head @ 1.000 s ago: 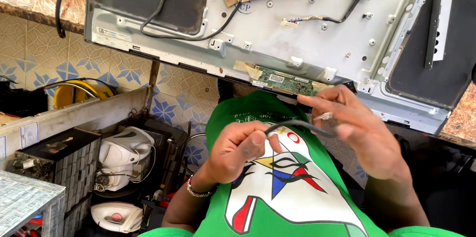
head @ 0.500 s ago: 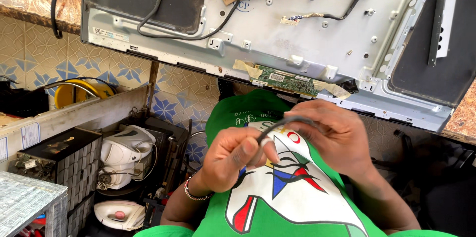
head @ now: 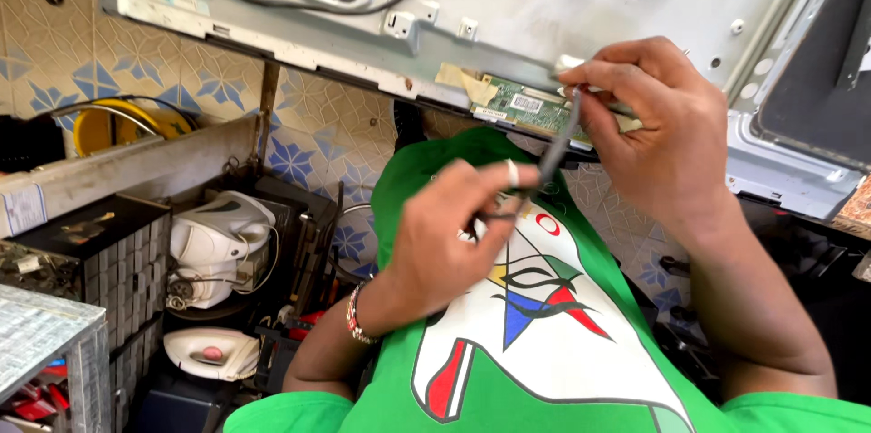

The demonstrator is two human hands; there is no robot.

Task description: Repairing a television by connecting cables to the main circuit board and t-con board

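Thin dark rod-shaped tool (head: 555,147) gripped in both hands below an opened grey metal screen chassis (head: 508,7).
Left hand (head: 449,233) fingers pinched on its lower end, right hand (head: 662,138) fingers closed around its top, beside small green circuit board (head: 519,105).

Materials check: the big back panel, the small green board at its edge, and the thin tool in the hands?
Back panel: looks like stamped sheet metal, dull grey, with pressed ribs, screw holes and scuffs.
Green board: likely fibreglass circuit board, green coated, with a white label.
Tool: slim dark shaft, probably metal or plastic; too blurred to say. Left hand and right hand both grip it.
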